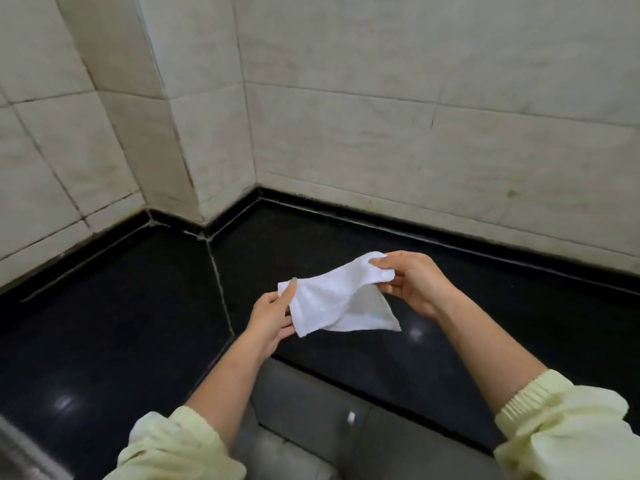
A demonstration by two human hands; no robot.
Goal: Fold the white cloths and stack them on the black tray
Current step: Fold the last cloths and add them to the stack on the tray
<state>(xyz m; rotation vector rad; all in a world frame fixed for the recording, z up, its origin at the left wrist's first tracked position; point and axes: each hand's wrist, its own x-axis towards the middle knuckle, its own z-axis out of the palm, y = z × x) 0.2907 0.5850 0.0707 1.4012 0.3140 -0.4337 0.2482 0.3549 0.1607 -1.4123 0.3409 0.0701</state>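
A small white cloth [332,299] hangs in the air above the black countertop [138,323], stretched between both hands. My left hand [272,320] pinches its left corner between thumb and fingers. My right hand [412,282] grips the upper right corner. The cloth sags in the middle and a loose lower corner points down to the right. No black tray is in view.
The glossy black counter runs into a corner with cream tiled walls [415,116] behind and to the left. A grey floor [304,410] shows beyond the counter's front edge, between my arms. Pale yellow sleeves [561,431] cover my forearms' lower part.
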